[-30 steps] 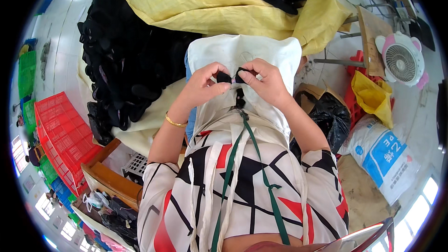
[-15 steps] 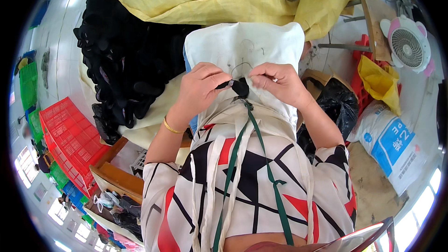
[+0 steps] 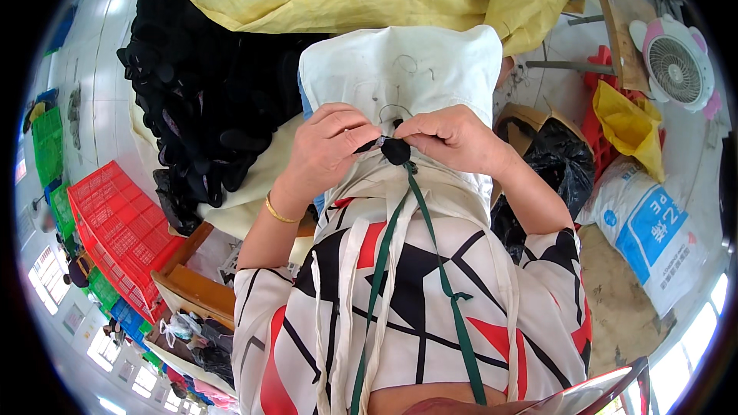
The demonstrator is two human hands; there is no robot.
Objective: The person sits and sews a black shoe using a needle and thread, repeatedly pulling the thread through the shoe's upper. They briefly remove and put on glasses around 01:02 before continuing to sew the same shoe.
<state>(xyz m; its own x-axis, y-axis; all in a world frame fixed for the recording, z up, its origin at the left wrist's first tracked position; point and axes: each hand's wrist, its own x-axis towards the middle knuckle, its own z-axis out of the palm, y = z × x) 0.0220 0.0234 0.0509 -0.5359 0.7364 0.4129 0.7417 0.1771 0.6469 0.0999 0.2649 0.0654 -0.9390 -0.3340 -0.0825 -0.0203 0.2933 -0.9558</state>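
Over the white apron [image 3: 430, 54] spread across my lap, a small black fabric piece [image 3: 396, 152] with a rounded end lies between my hands. My left hand [image 3: 330, 144] is closed, thumb and forefinger pinching the piece's narrow left end, where a small greyish patch shows. Coming from the right, my right hand [image 3: 455, 138] is closed in a pinch at the upper right edge of the same piece. A thin dark thread [image 3: 390, 107] loops up just beyond the fingertips. Whether the right fingertips also hold a needle cannot be made out.
A large heap of black items [image 3: 207, 100] lies to my left, beside yellow cloth [image 3: 338, 4]. Further left stand a red plastic crate [image 3: 115, 230] and a wooden drawer [image 3: 200, 292]. On the right are a black bag [image 3: 561, 154], a white-and-blue sack [image 3: 649, 230] and a fan [image 3: 676, 65].
My right hand has moved left and slightly down onto the black piece, and its fingertips now meet it. My left hand keeps its pinch. The thread loop sits lower and smaller.
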